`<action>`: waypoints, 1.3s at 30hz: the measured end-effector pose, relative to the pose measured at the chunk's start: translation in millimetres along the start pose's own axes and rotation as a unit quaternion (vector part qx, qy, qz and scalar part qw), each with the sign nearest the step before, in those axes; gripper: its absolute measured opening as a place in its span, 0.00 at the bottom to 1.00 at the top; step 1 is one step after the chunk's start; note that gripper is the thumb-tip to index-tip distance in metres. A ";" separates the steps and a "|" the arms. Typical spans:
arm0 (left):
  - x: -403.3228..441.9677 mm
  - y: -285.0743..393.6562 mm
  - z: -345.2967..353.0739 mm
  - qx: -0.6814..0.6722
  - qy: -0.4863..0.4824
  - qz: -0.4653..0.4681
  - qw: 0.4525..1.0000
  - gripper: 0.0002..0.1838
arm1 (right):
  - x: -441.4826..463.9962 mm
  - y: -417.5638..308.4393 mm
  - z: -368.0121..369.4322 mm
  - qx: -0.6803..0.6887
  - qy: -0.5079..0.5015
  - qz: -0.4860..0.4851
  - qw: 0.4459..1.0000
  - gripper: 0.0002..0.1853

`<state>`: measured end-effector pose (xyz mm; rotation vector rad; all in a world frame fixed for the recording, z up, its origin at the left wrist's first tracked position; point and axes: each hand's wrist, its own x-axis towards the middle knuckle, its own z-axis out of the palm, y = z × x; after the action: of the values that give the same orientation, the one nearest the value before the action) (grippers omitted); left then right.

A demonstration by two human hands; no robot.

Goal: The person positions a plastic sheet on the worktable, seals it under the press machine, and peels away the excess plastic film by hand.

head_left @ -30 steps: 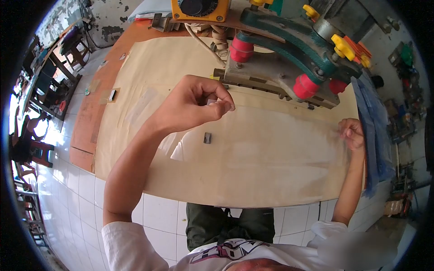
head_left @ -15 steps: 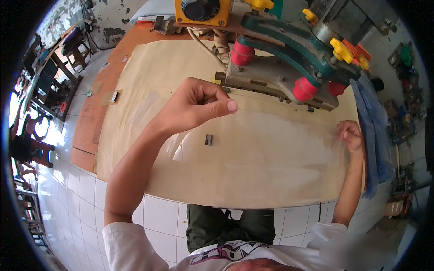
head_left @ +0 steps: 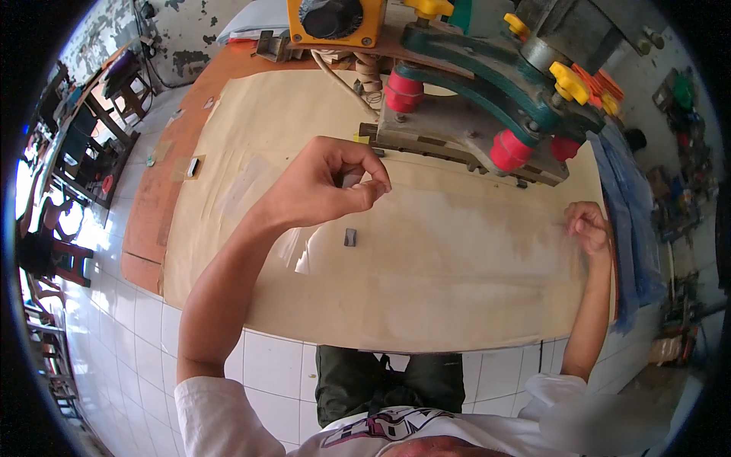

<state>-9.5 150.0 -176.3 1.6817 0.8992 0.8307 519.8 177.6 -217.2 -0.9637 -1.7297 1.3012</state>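
Observation:
My left hand (head_left: pixel 331 183) is raised over the left middle of the paper-covered table (head_left: pixel 266 99), closed in a pinch with thumb and index fingertips together. Whatever the pinch holds, if anything, is too small or too clear to see. A small dark grey block (head_left: pixel 350 237) lies on the paper just below this hand. Near the table's right edge, my right hand (head_left: pixel 588 228) has its fingers curled and closed; its contents cannot be made out. A glossy, see-through sheet (head_left: pixel 472 251) seems to lie between the hands, its outline faint.
A green press frame (head_left: pixel 472 84) with red knobs (head_left: pixel 510 150) and a metal plate overhangs the back right. Behind stands a yellow box (head_left: pixel 335 23) with a black dial. Blue plastic sheeting (head_left: pixel 632 221) hangs at the right edge. Stools and benches stand far left.
My left thumb straightened, then bent back against the index finger. My right hand has barely moved. The view has shifted slightly.

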 end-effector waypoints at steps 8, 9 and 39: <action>0.6 -3.3 4.3 -0.027 0.031 0.036 0.998 0.05 | 1.5 -0.5 0.7 0.001 -0.009 -0.008 1.000 0.17; 0.6 -3.2 4.4 -0.025 0.033 0.033 0.999 0.05 | 1.4 -0.7 0.9 0.004 -0.009 -0.004 1.000 0.18; -2.2 -5.7 0.4 -0.020 0.017 0.030 0.999 0.07 | 3.7 -3.9 7.7 -0.007 -0.007 0.015 1.000 0.18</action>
<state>-11.2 149.2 -182.1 1.6717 0.8540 0.9129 510.8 177.0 -214.4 -0.9957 -1.7433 1.3187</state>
